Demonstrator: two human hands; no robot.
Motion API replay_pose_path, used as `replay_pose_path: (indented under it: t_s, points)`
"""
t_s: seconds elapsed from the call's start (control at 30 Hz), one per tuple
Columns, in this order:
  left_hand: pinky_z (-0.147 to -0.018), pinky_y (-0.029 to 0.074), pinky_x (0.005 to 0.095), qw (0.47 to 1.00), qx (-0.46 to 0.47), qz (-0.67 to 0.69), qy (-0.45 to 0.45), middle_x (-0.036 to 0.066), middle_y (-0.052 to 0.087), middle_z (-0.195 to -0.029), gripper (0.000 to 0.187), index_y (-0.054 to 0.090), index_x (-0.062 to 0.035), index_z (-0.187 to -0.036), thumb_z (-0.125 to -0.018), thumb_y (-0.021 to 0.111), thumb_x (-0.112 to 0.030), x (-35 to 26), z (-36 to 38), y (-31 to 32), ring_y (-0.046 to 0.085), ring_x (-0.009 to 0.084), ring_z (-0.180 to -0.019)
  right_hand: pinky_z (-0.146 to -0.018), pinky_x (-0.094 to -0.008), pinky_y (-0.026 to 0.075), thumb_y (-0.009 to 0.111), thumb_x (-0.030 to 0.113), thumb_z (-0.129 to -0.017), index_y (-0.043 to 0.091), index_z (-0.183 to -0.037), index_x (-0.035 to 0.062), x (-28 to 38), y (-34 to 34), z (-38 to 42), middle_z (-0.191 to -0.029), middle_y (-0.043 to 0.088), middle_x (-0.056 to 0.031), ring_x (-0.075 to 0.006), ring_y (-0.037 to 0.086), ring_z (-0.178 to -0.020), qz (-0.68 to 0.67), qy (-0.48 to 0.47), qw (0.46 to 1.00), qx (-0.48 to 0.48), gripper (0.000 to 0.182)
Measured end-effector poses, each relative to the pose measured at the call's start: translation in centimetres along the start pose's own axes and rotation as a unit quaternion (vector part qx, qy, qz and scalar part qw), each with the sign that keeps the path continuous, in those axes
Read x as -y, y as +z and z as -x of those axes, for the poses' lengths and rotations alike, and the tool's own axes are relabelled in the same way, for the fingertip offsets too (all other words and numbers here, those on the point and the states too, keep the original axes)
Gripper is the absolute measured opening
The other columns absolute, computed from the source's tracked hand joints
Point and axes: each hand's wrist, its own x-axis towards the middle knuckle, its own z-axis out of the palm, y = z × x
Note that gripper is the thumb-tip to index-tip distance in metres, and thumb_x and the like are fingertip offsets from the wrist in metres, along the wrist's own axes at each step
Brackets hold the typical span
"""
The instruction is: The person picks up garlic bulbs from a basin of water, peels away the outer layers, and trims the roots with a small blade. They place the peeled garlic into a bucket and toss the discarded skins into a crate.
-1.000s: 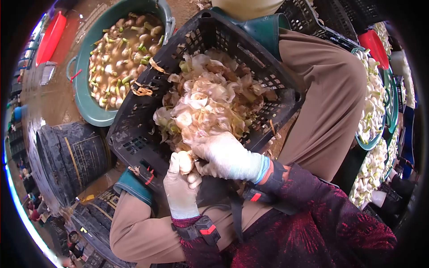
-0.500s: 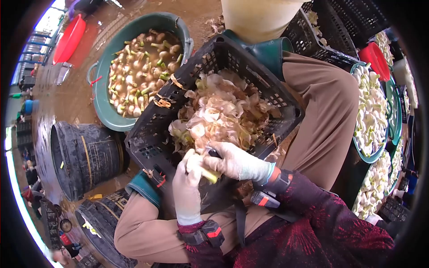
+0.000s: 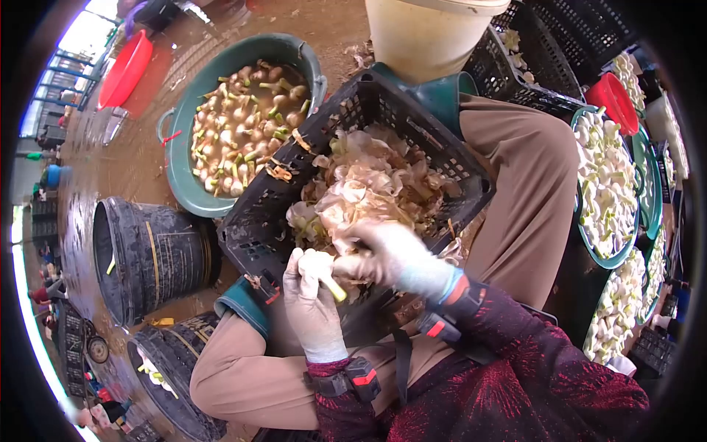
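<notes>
Between the fingers of my left hand (image 3: pixel 309 302), gloved in white, is a pale garlic bulb (image 3: pixel 317 266) with a short green stem pointing down to the right. My right hand (image 3: pixel 387 258), also gloved and blurred by motion, is just right of the bulb with its fingers curled; whatever is inside them is too blurred to make out. Both hands are over the near side of a black plastic crate (image 3: pixel 254 221). Loose papery peels (image 3: pixel 368 184) lie heaped in the crate.
Behind left, a green tub (image 3: pixel 180 169) holds unpeeled bulbs in brown water. Two dark buckets (image 3: pixel 173 254) lie at the left. A cream bucket (image 3: pixel 434 37) is at the top. Tubs of peeled bulbs (image 3: pixel 607 184) line the right side, near a red basin (image 3: pixel 613 103).
My right hand has shifted up and right, a little away from the bulb. The left fingers have opened out around the bulb, showing more of it. The view has shifted slightly.
</notes>
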Motion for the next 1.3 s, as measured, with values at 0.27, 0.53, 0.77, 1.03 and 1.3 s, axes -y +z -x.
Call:
replay_pose_path:
  t_s: [0.27,0.53,0.77,1.03,1.3]
  points:
    - [-0.093,0.047,0.0342,0.994,-0.061,-0.093,-0.010,0.008,0.062,-0.106,0.031,0.058,-0.0014,-0.118,-0.091,0.064,-0.013,1.4,-0.3,-0.3,0.059,0.0197,-0.099,-0.060,-0.0418,0.049,0.066,0.015,-0.078,0.058,-0.077,0.0033,-1.6,3.5,-1.0,-0.069,0.060,-0.0190,-0.0366,0.062,-0.069,0.041,0.096,0.993,-0.047,0.014]
    - [-0.095,0.042,0.0378,0.973,0.042,0.211,-0.077,0.008,0.052,-0.106,0.041,0.048,-0.0013,-0.129,-0.093,0.060,-0.017,1.5,-1.2,-0.9,0.052,0.0207,-0.101,-0.068,-0.0415,0.050,0.067,0.018,-0.079,0.059,-0.089,0.0010,-2.9,0.4,-0.5,-0.080,0.064,-0.0182,-0.0345,0.064,-0.078,0.006,0.116,0.993,-0.026,0.021]
    - [-0.101,0.042,0.0387,0.994,-0.042,-0.097,0.002,0.011,0.060,-0.113,0.034,0.053,-0.0004,-0.120,-0.091,0.064,-0.014,1.3,0.1,0.3,0.056,0.0226,-0.109,-0.063,-0.0420,0.049,0.068,0.031,-0.082,0.064,-0.091,0.0054,-0.1,2.0,0.3,-0.072,0.062,-0.0147,-0.0352,0.062,-0.069,-0.003,-0.002,1.000,-0.016,0.027]
    - [-0.097,0.047,0.0360,0.997,-0.028,-0.065,-0.017,0.012,0.058,-0.117,0.037,0.052,0.0011,-0.118,-0.091,0.065,-0.020,2.3,-1.0,-0.2,0.058,0.0230,-0.109,-0.063,-0.0358,0.049,0.066,0.019,-0.082,0.060,-0.098,-0.0015,-1.9,2.2,-1.6,-0.074,0.062,-0.0146,-0.0244,0.062,-0.065,-0.101,0.169,0.980,0.016,0.027]
    - [-0.103,0.042,0.0388,0.998,0.001,-0.044,-0.047,0.018,0.054,-0.127,0.058,0.045,0.0068,-0.131,-0.090,0.065,-0.029,2.2,-1.3,-0.7,0.054,0.0266,-0.117,-0.067,-0.0299,0.051,0.062,0.015,-0.087,0.059,-0.104,-0.0005,-2.7,1.5,-1.0,-0.080,0.064,-0.0134,-0.0167,0.063,-0.068,-0.080,0.047,0.996,-0.004,0.023]
